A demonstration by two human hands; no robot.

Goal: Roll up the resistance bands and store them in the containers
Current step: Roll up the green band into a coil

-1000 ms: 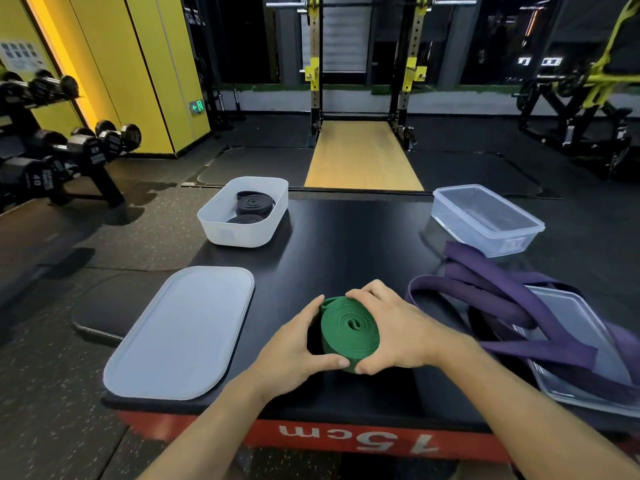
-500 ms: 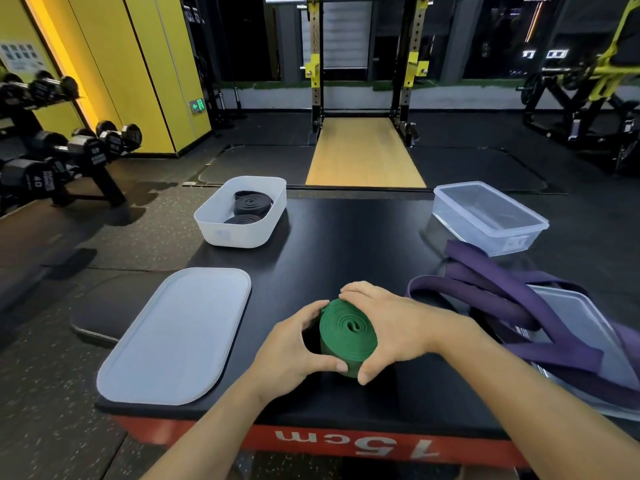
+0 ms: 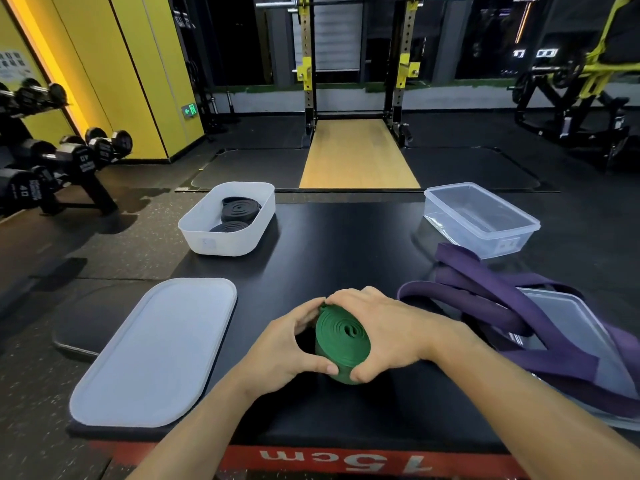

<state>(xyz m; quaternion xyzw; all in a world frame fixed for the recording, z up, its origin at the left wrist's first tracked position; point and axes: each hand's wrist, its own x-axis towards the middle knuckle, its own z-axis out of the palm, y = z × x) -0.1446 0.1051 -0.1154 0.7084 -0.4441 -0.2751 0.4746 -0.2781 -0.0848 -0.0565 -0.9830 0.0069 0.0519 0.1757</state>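
A green resistance band (image 3: 341, 342), rolled into a tight coil, stands on edge near the front of the black platform (image 3: 332, 247). My left hand (image 3: 284, 348) cups its left side and my right hand (image 3: 384, 330) wraps over its top and right side. A white container (image 3: 207, 237) at the back left holds two rolled black bands (image 3: 240, 211). A clear container (image 3: 481, 220) stands at the back right with nothing in it. Loose purple bands (image 3: 495, 303) lie in a heap to the right of my hands.
A white lid (image 3: 156, 351) lies flat at the front left. A clear lid (image 3: 571, 323) lies under the purple heap at the right. The platform's red front edge reads 15cm. Dumbbell racks (image 3: 52, 161) stand on the left, a squat rack (image 3: 356, 64) behind.
Both hands have stayed closed around the green coil and shifted their grip slightly. The coil has barely moved on the platform.
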